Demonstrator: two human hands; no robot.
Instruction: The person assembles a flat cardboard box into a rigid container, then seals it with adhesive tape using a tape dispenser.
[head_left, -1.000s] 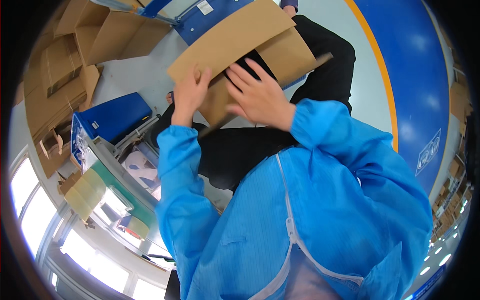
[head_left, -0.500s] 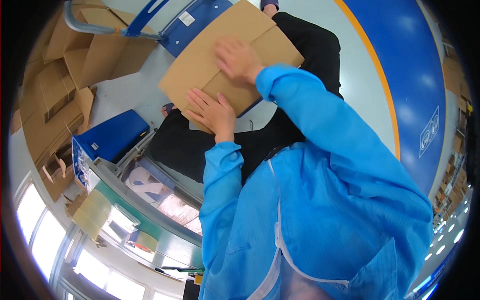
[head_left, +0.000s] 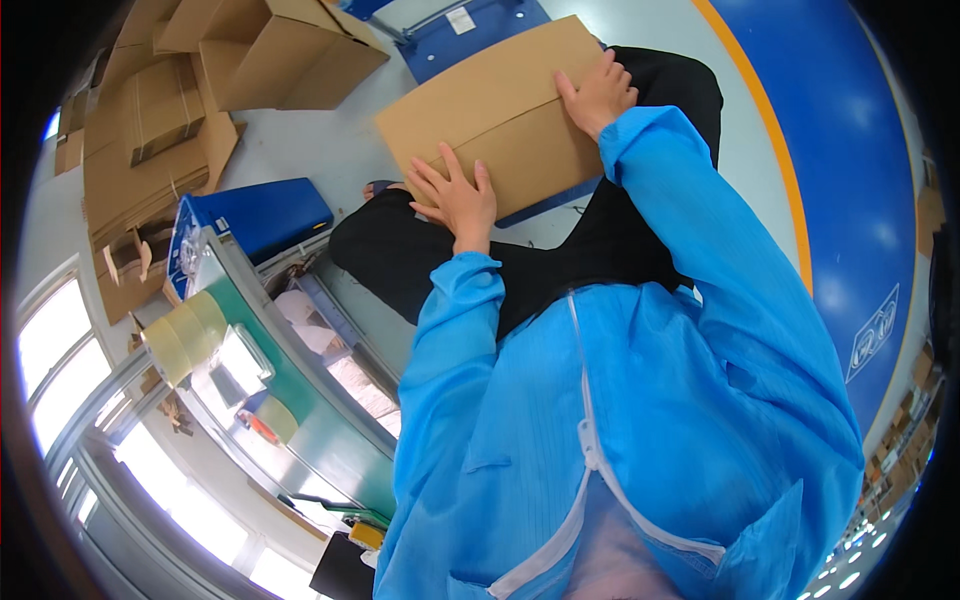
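Carton (head_left: 515, 120) sat at 12 o'clock, top folded down (gaping approx 1 s prior); L hand (head_left: 464, 203) lay open, fingers spread, on its 7 o'clock side; R hand (head_left: 601, 97), also open, had gone from mid-top to 3 o'clock edge

The folded flaps of the cardboard box (head_left: 490, 105) concealed its interior; the left hand (head_left: 458, 200) and right hand (head_left: 603, 95) each covered part of its top. The box masked part of the blue platform (head_left: 475, 45), which the upper edge truncated, as it did the open carton (head_left: 290, 60). The left sleeve (head_left: 440, 370) obscured part of the counter (head_left: 345, 465). Stacked items (head_left: 893, 455) rightward were too small to identify.
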